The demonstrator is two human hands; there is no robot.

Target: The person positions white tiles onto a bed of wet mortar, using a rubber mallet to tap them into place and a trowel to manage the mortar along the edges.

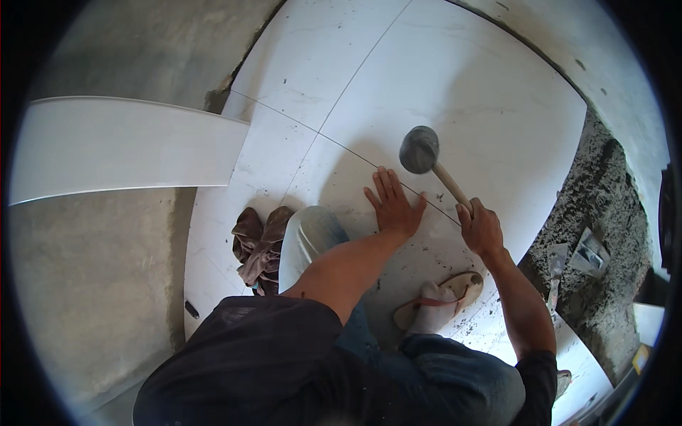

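Note:
A rubber mallet (420, 150) with a dark round head and a wooden handle is in my right hand (481, 227), its fingers wrapped round the handle's lower end. The head is over a large white floor tile (490, 121); whether it touches the surface I cannot tell. My left hand (396, 204) lies flat with its fingers spread, across the thin dark joint between that tile and the nearer one. Nothing is held in the left hand. My foot in a sandal (440, 302) rests on the nearer tiles, among dark crumbs.
A bunched brown cloth (263, 245) lies beside my knee. A loose white tile strip (128, 145) juts in from the left. On the right, grey mortar (604, 192) borders the tiles, with a trowel (591, 253) and a scraper (557, 263) on it. A small black object (191, 309) sits lower left.

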